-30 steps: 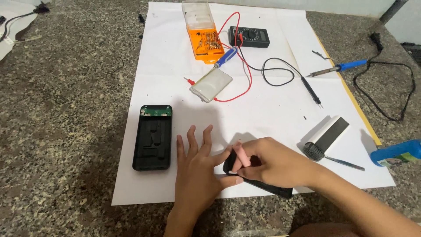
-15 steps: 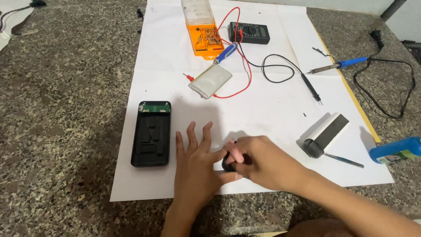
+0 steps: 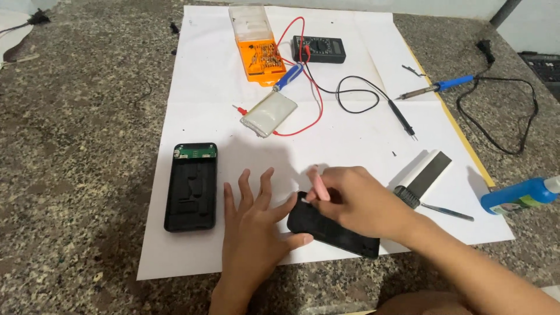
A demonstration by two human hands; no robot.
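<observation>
Near the front edge of the white paper sheet (image 3: 361, 70), the right hand (image 3: 356, 201) grips a black plastic cover (image 3: 335, 230) at its upper end. Fingers spread, the left hand (image 3: 254, 224) presses its thumb against the cover's near corner. It looks light, stiff and smooth, likely best held by its edges.

- An open black case shell (image 3: 191, 186) on the white paper sheet (image 3: 361, 64)
- Silver battery pouch (image 3: 269, 114), orange bit box (image 3: 256, 49), black multimeter (image 3: 318, 49) — further back
- Blue-handled soldering iron (image 3: 434, 88) — right, near the counter (image 3: 76, 116) edge
</observation>
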